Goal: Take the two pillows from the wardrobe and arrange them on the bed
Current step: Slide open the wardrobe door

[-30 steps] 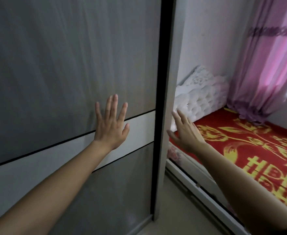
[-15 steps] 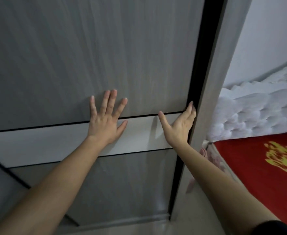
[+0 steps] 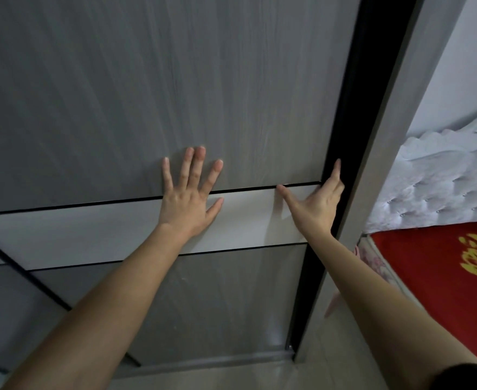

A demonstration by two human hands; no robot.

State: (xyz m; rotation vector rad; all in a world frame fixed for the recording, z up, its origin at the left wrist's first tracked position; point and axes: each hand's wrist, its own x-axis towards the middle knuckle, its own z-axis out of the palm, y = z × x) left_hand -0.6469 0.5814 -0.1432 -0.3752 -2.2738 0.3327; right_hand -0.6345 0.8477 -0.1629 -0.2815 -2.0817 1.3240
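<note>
here, upright wardrobe door, left hand flat, right hand at its edge

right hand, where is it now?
Head view, right of centre: the right hand is at the wardrobe door's right edge, fingers by the dark gap, level with the left hand.

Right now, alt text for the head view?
Two bare hands press on a grey sliding wardrobe door: the left hand lies flat with fingers spread, the right hand grips the door's right edge beside a dark gap. At right, a bed with a red cover and a white tufted headboard. No pillows visible.
</note>
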